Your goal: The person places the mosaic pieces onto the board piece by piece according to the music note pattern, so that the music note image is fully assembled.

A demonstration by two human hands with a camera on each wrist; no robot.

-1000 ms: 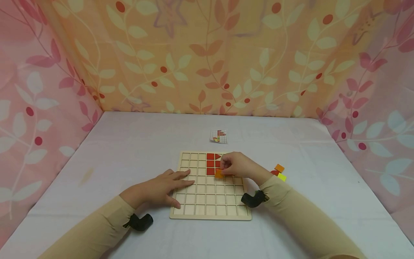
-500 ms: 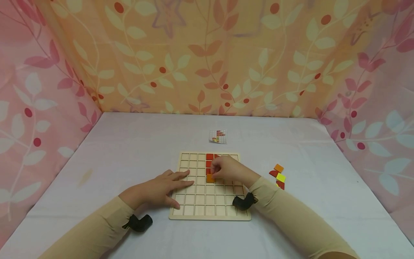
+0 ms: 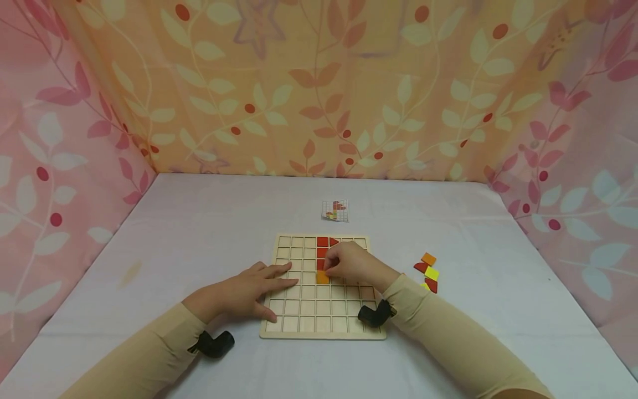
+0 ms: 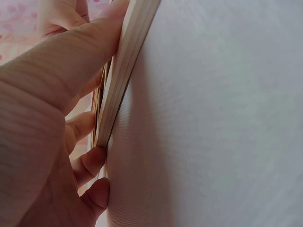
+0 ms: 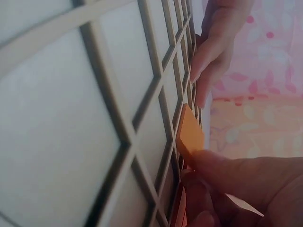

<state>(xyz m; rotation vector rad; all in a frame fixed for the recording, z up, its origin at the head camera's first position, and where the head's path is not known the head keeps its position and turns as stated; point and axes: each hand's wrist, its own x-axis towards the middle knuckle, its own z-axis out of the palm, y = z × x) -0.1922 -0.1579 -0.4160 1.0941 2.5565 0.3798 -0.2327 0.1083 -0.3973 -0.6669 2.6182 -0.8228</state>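
A wooden grid board point(image 3: 307, 324) lies flat on the white table. My left hand point(image 3: 234, 291) rests on its left edge with the fingers spread. In the left wrist view the thumb point(image 4: 71, 59) lies along the board's side. My right hand point(image 3: 351, 263) pinches an orange square tile point(image 3: 322, 277) at the cell just below a column of red square tiles point(image 3: 321, 253). The right wrist view shows the thumb on one end of that orange tile point(image 5: 191, 135), which looks slightly raised from the grid. A red pointed tile point(image 3: 334, 242) is partly covered by the right hand.
Right of the board lie loose tiles: an orange square point(image 3: 428, 259), a yellow one point(image 3: 431, 273), and red rounded pieces point(image 3: 431, 285), with another yellow bit partly behind the sleeve. Behind the board is a small printed pattern card point(image 3: 335, 210). Patterned curtains point(image 3: 319, 88) enclose the table.
The right hand has carried the orange tile left and a little nearer, from beside the red column to the cell below it. The left hand has stayed on the board.
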